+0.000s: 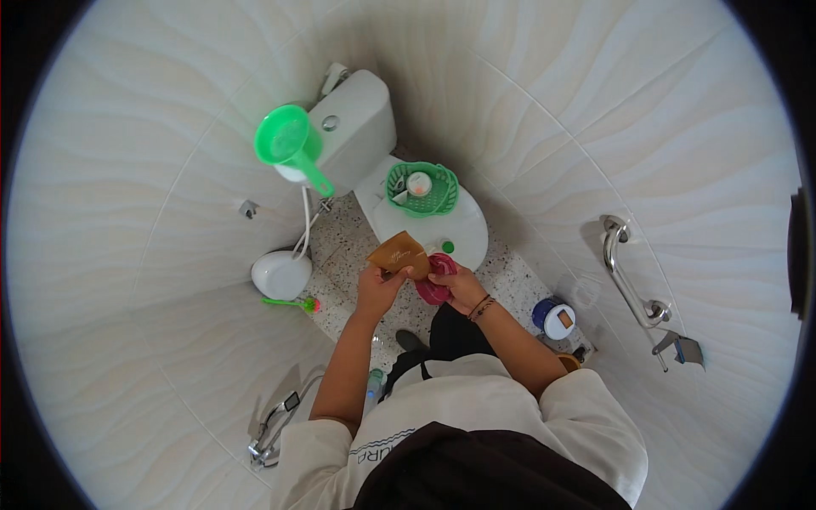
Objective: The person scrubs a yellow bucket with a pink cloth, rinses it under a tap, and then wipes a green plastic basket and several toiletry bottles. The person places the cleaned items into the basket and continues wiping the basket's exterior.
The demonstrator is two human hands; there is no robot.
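My left hand [381, 290] pinches the lower edge of a brown pouch [398, 252] that bears pale writing. Beside it, my right hand [464, 290] grips a crumpled, deep-pink item [435, 294], perhaps cloth or soft plastic. The right thumb is close to the pouch's right edge; whether it touches is unclear. Both hands are held in front of the closed white toilet lid [473, 220]. A green basket [451, 191] rests on the lid with a round white-lidded jar [419, 184] and other small items inside. Nearer me, a small green-capped container [448, 247] stands on the lid.
A green dipper [296, 150] stands near the toilet tank [357, 134]. At left are a white bowl-like basin [282, 275] and a green brush [290, 303]. A blue tub [553, 319] sits right, below a metal grab bar [628, 274]. A shower handset [274, 414] hangs at lower left.
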